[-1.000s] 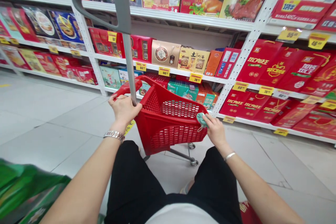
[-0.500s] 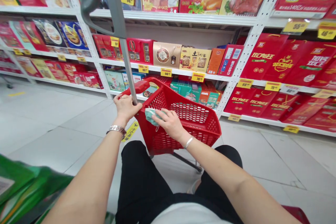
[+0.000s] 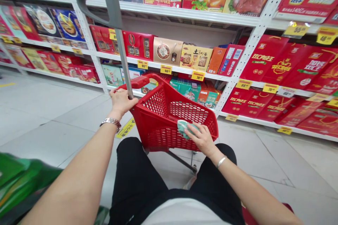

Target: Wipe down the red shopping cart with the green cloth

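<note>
Okay, L hand (image 3: 121,102) was clamped round the red grip (image 3: 131,83) of a shopping cart (image 3: 169,151), right at the foot of its grey pole (image 3: 120,54). R hand (image 3: 202,139) was well apart from it, fingers spread over a mint-green cloth (image 3: 185,129) that sat against the near side of the red plastic basket (image 3: 169,103); from this view it was hard to tell if the cloth was inside or on the rim, or if it was really a folded mask. The firm L hold looked right: it seemed to steady the cart, leaving R free to work w/ flat, even pressure. A metal watch (image 3: 111,123) sat on the L wrist, a thin bangle (image 3: 221,161) on the R. Ahead, white metal shelving (image 3: 253,38) held red gift boxes (image 3: 264,59) w/ yellow price tags (image 3: 198,75); a green bag (image 3: 21,175) showed low on the left.
</note>
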Available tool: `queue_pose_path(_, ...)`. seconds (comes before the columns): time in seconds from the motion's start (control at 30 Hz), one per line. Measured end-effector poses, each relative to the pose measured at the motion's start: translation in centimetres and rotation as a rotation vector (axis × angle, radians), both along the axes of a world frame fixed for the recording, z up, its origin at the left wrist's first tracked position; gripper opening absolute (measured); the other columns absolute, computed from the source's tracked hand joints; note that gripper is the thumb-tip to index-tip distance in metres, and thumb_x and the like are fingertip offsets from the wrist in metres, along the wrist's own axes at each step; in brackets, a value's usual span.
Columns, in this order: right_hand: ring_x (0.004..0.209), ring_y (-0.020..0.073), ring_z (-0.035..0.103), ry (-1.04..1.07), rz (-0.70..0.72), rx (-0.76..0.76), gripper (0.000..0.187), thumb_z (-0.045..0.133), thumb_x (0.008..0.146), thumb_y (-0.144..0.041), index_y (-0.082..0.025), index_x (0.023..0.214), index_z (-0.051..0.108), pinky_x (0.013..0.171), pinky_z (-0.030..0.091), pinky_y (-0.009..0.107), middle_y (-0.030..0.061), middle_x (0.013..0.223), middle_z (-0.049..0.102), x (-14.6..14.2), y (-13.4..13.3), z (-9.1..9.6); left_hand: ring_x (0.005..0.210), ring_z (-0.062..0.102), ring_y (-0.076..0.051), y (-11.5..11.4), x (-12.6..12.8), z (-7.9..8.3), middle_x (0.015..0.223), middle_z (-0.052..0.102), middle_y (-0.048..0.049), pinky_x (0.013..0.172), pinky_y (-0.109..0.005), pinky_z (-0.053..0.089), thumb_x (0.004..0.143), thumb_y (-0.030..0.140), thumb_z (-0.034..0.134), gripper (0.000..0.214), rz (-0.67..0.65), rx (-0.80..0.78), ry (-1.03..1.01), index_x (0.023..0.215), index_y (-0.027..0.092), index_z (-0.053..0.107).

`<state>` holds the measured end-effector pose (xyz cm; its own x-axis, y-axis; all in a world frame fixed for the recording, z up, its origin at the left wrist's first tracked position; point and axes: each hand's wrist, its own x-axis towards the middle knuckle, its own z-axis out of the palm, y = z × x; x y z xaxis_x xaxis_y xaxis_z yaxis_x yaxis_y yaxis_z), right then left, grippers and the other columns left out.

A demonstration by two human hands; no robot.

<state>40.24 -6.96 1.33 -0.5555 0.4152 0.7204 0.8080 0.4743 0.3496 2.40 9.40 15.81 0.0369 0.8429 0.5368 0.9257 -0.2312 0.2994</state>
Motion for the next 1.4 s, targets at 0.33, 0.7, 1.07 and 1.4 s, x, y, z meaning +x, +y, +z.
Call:
queue_pose_path(0.33,0.121,0.0266,0.066,0.092,-0.149,-0.018,0.061,0.047,0.097,0.0,-0.03,0.146,0.067,0.088,0.055,0.039,0.0103,0.133,0.076,9.3,-3.5,-1.6,0.101,0.068,-0.039,0.2,0.9,-0.2,0.082,0.072,-0.0139,0.111,-0.055,0.033,0.066,0.043,0.058,0.02,0.023,0.01,0.003,0.069,0.024,0.065)
queue_pose_path(0.7,0.119,0.0278,0.069,0.415,-0.111,0.028,0.074,0.047,0.092,-0.005,-0.035,0.159,0.052,0.1,0.058,0.047,0.0097,0.14,0.071,4.9,-0.5,2.6,0.097,0.068,-0.036,0.0,1.3,-0.3,0.078,0.069,-0.0117,0.11,-0.056,0.036,0.066,0.046,0.053,0.021,0.035,0.061,-0.002,0.064,0.025,0.055)
queue_pose_path(1.07,0.136,0.0258,0.056,0.067,-0.002,-0.142,0.051,0.058,0.103,-0.012,-0.039,0.146,0.064,0.097,0.052,0.038,0.0022,0.156,0.062,-14.8,9.4,6.6,0.093,0.069,-0.036,-0.6,0.9,-0.3,0.075,0.069,-0.0131,0.112,-0.054,0.036,0.067,0.046,0.053,0.022,0.017,0.088,-0.012,0.06,0.028,0.045)
queue_pose_path(1.4,0.12,0.0241,0.059,0.098,-0.008,-0.087,0.051,0.062,0.1,-0.008,-0.035,0.143,0.068,0.095,0.049,0.037,0.008,0.146,0.068,-8.2,7.3,1.6,0.093,0.068,-0.034,-0.2,0.2,-0.5,0.075,0.067,-0.0109,0.112,-0.053,0.038,0.069,0.046,0.055,0.023,0.009,0.107,-0.015,0.059,0.027,0.048)
